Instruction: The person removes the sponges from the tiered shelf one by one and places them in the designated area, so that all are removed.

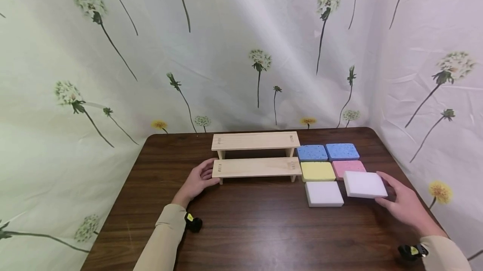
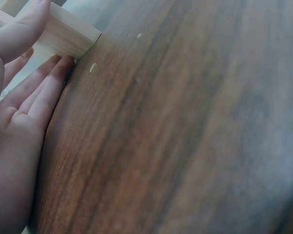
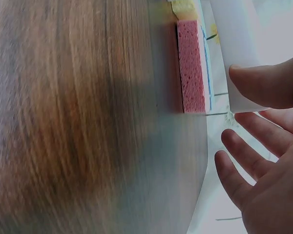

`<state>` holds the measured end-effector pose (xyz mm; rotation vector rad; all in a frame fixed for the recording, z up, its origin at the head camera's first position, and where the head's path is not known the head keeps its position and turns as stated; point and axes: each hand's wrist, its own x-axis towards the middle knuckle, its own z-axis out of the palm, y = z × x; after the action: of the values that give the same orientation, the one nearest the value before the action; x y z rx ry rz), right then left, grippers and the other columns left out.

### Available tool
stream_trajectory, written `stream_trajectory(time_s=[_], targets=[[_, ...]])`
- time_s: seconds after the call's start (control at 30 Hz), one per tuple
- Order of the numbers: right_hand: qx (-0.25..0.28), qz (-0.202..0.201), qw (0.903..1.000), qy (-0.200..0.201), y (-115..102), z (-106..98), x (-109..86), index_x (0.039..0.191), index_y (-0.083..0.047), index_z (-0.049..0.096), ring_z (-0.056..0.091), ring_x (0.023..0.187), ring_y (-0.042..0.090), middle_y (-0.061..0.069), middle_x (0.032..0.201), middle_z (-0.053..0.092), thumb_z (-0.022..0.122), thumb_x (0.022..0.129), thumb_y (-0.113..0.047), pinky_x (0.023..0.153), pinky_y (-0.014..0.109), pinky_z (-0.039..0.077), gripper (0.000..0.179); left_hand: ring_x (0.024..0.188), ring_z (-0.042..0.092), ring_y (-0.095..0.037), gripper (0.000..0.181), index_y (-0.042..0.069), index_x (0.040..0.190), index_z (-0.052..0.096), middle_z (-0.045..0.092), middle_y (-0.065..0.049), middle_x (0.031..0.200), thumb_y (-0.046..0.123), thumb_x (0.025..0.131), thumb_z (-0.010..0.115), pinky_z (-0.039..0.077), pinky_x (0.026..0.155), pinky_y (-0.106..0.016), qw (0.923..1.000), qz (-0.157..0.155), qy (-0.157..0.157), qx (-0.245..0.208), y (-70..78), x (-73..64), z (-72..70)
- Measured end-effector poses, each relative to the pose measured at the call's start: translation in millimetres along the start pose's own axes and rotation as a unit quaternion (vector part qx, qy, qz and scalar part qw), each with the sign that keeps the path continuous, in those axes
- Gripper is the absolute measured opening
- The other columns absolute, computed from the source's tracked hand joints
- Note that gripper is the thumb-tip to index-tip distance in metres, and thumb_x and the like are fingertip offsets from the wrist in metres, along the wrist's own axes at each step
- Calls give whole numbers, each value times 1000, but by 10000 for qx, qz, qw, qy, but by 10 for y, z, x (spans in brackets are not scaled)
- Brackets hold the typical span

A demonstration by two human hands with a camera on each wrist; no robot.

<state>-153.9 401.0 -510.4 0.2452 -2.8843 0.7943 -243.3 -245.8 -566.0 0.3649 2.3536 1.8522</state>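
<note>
My right hand (image 1: pixel 405 206) pinches a white sponge block (image 1: pixel 365 184) at its right edge, between thumb and fingers. In the right wrist view this block (image 3: pixel 241 48) hangs clear of the table, and the other fingers (image 3: pixel 251 156) are spread below it. A second white sponge (image 1: pixel 324 194) lies to its left. Behind them are a yellow sponge (image 1: pixel 318 171), a pink sponge (image 1: pixel 348 167) and two blue sponges (image 1: pixel 312 153). My left hand (image 1: pixel 196 182) touches the left end of a two-step wooden rack (image 1: pixel 256 167), its fairly straight fingers (image 2: pixel 44 95) against the leg.
The dark wood-grain table (image 1: pixel 256 229) has rounded back corners. A white curtain (image 1: pixel 226 53) printed with dandelions hangs behind it and along its sides. The rack's higher back step (image 1: pixel 256 140) stands near the table's rear edge, left of the sponges.
</note>
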Motion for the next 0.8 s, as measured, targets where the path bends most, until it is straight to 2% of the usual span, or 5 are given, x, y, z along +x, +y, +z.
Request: stream_trajectory(time_s=[0.33,0.43,0.57,0.67,0.8], targets=[[77,-31,9999,-68,63,14,-66,146,10,48,66,110,52,39,131,60,89,79,-2,76,3,38,79,137,54,-41,80,1,159,39,50,-28,152,6,92,83,52,104,-24,10000,6,-31,-10,-1,-2,0],[45,-72,9999,-108,84,47,-81,146,8,50,64,114,52,39,134,59,89,79,-4,77,4,36,78,138,53,-42,80,0,159,39,49,-28,153,7,92,82,52,106,-26,10000,-18,-35,-25,-3,0,1],[-77,-17,9997,-245,116,90,-92,145,7,50,58,120,54,39,137,57,89,79,-6,92,35,51,78,138,53,-41,80,0,159,38,49,-28,153,7,93,82,52,107,-27,10000,-27,-22,37,-9,1,-1],[-116,38,9989,-446,132,119,-91,145,9,48,53,124,58,41,139,54,87,81,-6,97,65,47,77,137,55,-40,80,0,159,38,50,-28,153,9,93,82,53,107,-28,9999,-33,-9,109,-6,5,0],[-189,135,9972,-704,130,142,-78,147,12,44,48,128,61,43,142,50,85,84,-8,101,74,41,78,137,55,-39,80,1,159,39,50,-26,153,9,92,83,52,107,-28,9999,-88,22,116,7,14,4]])
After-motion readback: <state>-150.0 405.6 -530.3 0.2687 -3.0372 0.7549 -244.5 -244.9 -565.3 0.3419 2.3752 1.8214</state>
